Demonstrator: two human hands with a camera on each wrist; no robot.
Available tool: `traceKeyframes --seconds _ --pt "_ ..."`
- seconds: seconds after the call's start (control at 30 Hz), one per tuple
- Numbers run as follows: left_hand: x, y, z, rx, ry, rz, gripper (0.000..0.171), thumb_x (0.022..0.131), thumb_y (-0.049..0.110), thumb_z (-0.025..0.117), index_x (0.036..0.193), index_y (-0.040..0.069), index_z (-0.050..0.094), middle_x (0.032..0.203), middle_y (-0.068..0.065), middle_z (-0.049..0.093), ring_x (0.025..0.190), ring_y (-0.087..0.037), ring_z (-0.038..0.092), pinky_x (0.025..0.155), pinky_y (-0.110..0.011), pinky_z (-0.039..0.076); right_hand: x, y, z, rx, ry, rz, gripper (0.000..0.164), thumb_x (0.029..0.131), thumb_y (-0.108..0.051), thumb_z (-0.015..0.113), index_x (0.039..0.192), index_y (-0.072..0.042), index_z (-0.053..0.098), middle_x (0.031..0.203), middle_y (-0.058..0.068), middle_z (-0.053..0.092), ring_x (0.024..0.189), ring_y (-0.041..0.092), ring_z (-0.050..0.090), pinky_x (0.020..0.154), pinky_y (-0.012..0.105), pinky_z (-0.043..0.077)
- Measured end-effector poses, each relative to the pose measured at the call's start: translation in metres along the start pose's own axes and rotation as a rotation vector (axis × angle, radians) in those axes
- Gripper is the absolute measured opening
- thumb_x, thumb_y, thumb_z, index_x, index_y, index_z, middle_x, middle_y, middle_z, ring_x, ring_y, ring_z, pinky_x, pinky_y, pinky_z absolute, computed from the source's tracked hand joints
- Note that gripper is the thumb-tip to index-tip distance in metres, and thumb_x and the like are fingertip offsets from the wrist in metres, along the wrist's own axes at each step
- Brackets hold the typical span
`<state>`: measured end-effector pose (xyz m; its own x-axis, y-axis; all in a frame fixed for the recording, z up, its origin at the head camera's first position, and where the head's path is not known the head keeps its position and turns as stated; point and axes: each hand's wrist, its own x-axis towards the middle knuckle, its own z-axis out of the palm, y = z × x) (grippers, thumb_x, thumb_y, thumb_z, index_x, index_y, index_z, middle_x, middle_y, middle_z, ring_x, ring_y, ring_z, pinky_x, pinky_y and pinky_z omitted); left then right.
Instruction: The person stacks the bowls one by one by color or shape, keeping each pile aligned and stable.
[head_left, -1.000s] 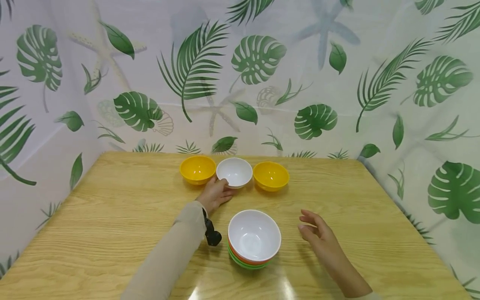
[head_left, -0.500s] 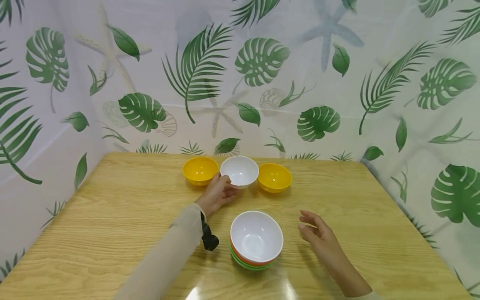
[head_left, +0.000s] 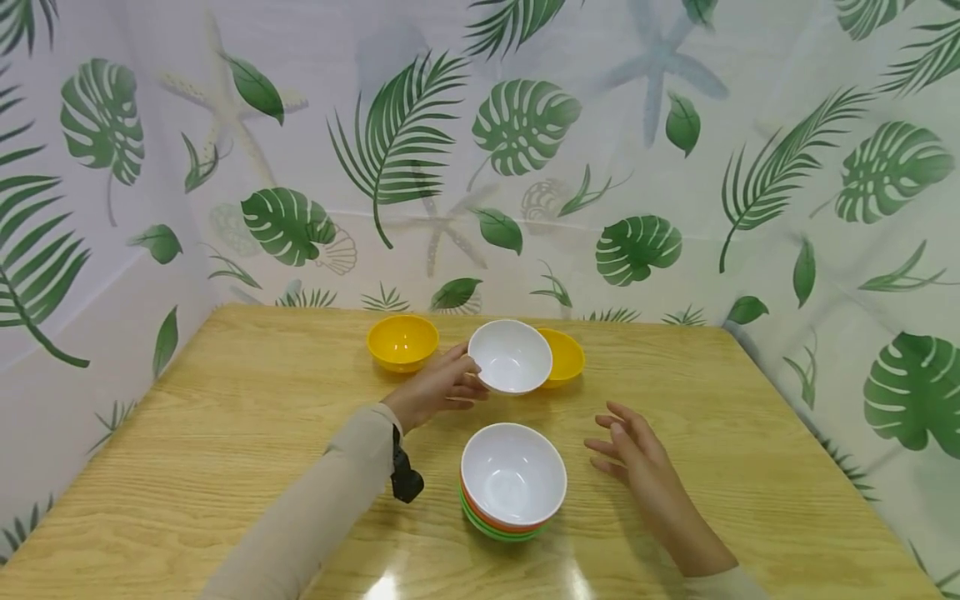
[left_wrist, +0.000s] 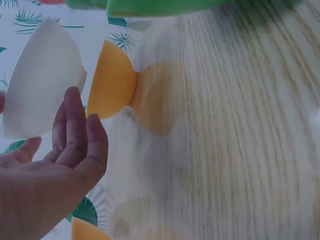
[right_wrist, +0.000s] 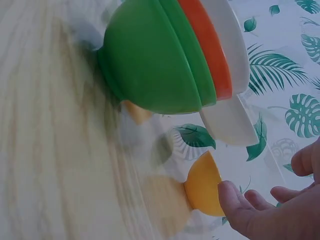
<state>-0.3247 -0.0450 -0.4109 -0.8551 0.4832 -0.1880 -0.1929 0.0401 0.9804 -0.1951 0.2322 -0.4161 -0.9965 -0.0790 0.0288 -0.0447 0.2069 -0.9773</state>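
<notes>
My left hand (head_left: 442, 386) grips a white bowl (head_left: 512, 358) by its left side, thumb near the rim and fingers under it. In the left wrist view that white bowl (left_wrist: 45, 82) is up off the table, tilted beside a yellow bowl (left_wrist: 112, 82). It overlaps the right yellow bowl (head_left: 564, 358) in the head view. A stack of nested bowls (head_left: 513, 475) stands in front, white on top, then orange, with green ones (right_wrist: 150, 55) below. My right hand (head_left: 641, 454) hovers to the right of the stack, fingers spread and holding nothing.
Another yellow bowl (head_left: 402, 343) sits at the back of the wooden table (head_left: 225, 433), left of my left hand. A leaf-printed cloth (head_left: 525, 208) hangs behind the table's far edge and along both sides.
My left hand has lifted the white bowl from between the two yellow bowls and carried it right and toward me. The right hand's fingers have spread a little.
</notes>
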Motion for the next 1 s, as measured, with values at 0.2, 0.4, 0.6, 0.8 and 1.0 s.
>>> traceKeyframes --seconds 0.2,0.4,0.6,0.8,1.0 --pt "0.001 -0.001 0.008 0.031 -0.149 0.002 0.063 0.097 0.022 0.046 0.153 0.020 0.019 0.111 -0.016 0.062 0.110 -0.030 0.061 0.102 -0.044 0.045 0.008 -0.005 0.008 0.158 -0.022 0.006 0.053 0.106 -0.031 0.030 0.150 -0.003 0.016 0.145 0.021 0.027 0.114 0.018 0.059 0.092 0.027 0.051" --pt "-0.001 -0.001 0.016 0.090 -0.241 0.019 0.058 0.098 0.024 0.044 0.152 0.016 0.023 0.115 -0.018 0.064 0.109 -0.026 0.062 0.101 -0.045 0.045 0.015 -0.008 0.013 0.211 -0.023 0.034 0.053 0.107 -0.027 0.029 0.151 -0.003 0.014 0.148 0.021 0.025 0.117 0.024 0.057 0.093 0.028 0.050" --pt "-0.002 0.000 0.021 0.113 -0.271 0.028 0.055 0.101 0.027 0.042 0.152 0.016 0.024 0.114 -0.017 0.066 0.112 -0.028 0.061 0.100 -0.043 0.046 0.017 -0.008 0.019 0.253 0.015 0.003 0.051 0.105 -0.020 0.036 0.150 -0.004 0.017 0.149 0.019 0.025 0.102 0.010 0.062 0.092 0.026 0.051" --pt "-0.004 0.002 0.024 0.136 -0.299 0.012 0.057 0.103 0.034 0.041 0.153 0.018 0.020 0.119 -0.016 0.065 0.115 -0.027 0.060 0.101 -0.043 0.045 0.015 -0.005 0.022 0.100 0.048 -0.082 0.065 0.098 -0.014 0.055 0.152 -0.006 0.018 0.145 0.018 0.030 0.101 0.005 0.059 0.089 0.022 0.051" --pt "-0.004 0.001 0.022 0.169 -0.324 0.045 0.056 0.103 0.035 0.043 0.153 0.019 0.022 0.120 -0.015 0.065 0.115 -0.026 0.060 0.101 -0.043 0.046 0.013 -0.004 0.024 -0.004 0.073 -0.109 0.076 0.093 -0.014 0.064 0.153 -0.010 0.018 0.145 0.014 0.030 0.106 0.005 0.055 0.086 0.018 0.051"
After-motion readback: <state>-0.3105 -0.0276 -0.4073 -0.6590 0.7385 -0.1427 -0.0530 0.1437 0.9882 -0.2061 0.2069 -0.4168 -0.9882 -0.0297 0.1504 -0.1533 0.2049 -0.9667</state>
